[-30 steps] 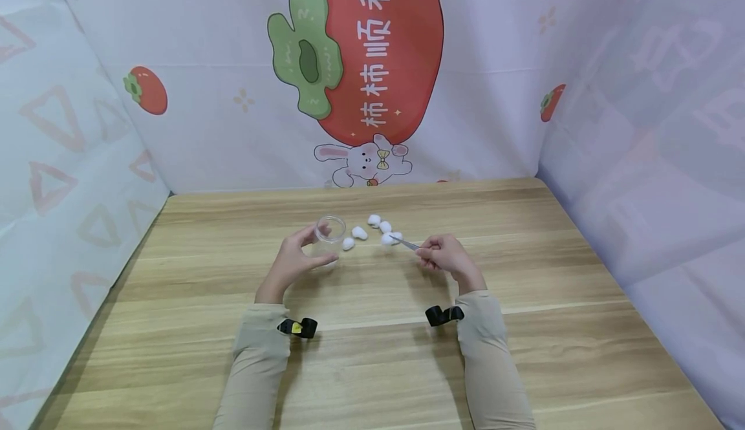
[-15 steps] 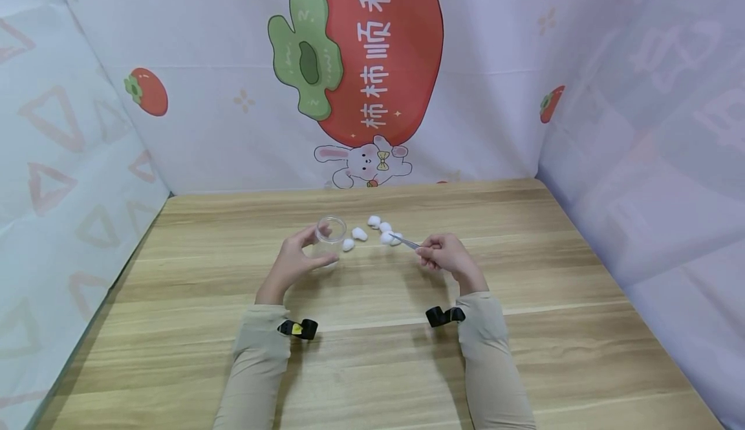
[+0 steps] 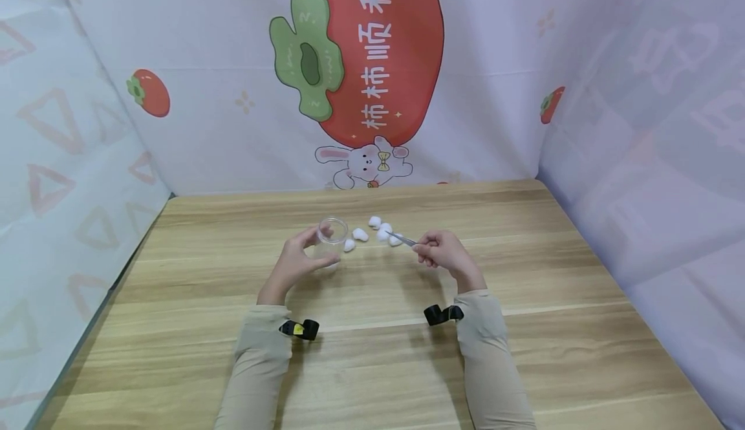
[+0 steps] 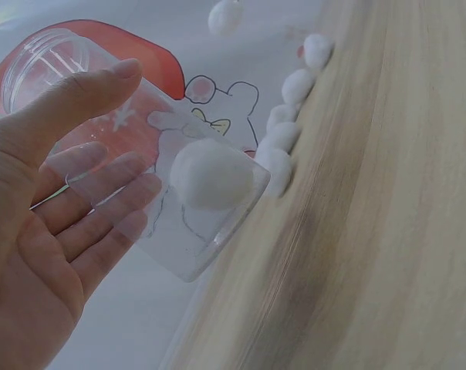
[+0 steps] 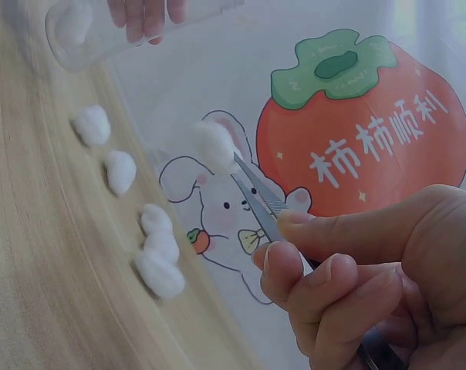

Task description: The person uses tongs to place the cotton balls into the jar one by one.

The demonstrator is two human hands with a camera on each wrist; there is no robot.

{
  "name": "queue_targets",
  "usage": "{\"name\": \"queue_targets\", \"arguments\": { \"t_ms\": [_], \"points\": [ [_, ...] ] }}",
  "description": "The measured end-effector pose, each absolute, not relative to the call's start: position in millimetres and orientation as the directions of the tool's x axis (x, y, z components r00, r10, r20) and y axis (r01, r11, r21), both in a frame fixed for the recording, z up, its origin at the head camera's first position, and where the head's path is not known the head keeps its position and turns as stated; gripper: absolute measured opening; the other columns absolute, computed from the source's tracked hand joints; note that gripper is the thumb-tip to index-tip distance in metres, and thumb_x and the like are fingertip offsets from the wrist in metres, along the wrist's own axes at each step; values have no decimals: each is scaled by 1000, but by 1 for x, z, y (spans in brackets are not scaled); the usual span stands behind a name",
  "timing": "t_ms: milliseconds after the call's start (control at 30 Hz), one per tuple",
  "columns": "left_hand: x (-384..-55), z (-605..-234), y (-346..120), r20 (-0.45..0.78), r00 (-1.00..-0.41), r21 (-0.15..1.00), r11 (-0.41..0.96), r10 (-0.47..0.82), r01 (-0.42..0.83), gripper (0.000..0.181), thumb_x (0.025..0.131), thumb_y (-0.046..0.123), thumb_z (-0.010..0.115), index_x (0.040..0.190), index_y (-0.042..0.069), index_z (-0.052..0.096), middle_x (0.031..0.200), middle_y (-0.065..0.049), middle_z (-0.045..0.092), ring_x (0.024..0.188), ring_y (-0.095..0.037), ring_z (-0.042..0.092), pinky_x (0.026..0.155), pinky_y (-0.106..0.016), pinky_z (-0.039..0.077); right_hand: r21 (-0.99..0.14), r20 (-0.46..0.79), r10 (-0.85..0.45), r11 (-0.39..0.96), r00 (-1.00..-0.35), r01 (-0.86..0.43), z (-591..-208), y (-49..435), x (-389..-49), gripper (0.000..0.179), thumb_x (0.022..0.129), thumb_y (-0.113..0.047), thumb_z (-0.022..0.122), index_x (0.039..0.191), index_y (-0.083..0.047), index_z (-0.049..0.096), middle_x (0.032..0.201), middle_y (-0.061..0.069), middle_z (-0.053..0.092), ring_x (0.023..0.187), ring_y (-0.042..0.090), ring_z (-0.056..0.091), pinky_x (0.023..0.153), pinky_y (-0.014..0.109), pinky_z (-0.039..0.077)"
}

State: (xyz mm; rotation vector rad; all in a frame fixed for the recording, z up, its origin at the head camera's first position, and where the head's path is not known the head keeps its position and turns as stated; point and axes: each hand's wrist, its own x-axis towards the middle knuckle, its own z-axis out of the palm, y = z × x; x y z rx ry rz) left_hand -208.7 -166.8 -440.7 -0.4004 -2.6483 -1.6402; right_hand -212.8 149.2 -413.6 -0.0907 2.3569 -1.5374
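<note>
My left hand (image 3: 298,263) grips a clear jar (image 4: 194,258) upright, thumb on one side and fingers on the other. One cotton ball (image 4: 210,176) lies at the bottom inside it. In my right hand (image 3: 445,253) are metal tweezers (image 3: 403,239), pinched between thumb and fingers. At the tweezers' tips hangs another cotton ball (image 5: 215,146), raised off the table in both wrist views. Several loose cotton balls (image 5: 120,172) lie in a row on the table between the jar and the right hand.
The wooden table (image 3: 372,352) ends at a white printed backdrop (image 3: 489,126). Fabric walls stand along the left and right sides. Each wrist wears a black strapped camera (image 3: 443,315).
The tweezers' tips have shifted slightly left and up, and the cotton ball at them has moved left, apart from the one beside it. My left hand and the jar stay nearly still.
</note>
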Motion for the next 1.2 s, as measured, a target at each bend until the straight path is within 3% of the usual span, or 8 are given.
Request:
{"name": "queue_targets", "arguments": {
  "t_ms": [667,933,1200],
  "points": [
    [-210,-442,-165,126,-968,888,410,218,208,70,72,23,85,133,7,54,131,-17,63,123,-36,59,111,-55,40,-898,-212,-250,431,-945,88,-402,148,-213,21,95,-8,58,99,12,58,60,-5,57,51,4,47,47,16,40],
    [-209,-443,-166,131,-969,877,430,211,212,65,73,22,84,131,12,57,130,-14,64,122,-35,60,111,-53,41,-898,-219,-240,430,-946,99,-398,147,-213,18,95,-10,58,98,8,60,61,-5,56,52,4,48,48,15,41],
    [-211,-443,-166,136,-967,875,433,216,219,69,73,22,84,133,7,55,130,-14,64,123,-37,58,111,-55,41,-905,-188,-246,419,-951,71,-395,147,-213,18,95,-9,59,97,9,60,60,-5,55,50,3,47,47,15,40]
  ]
}}
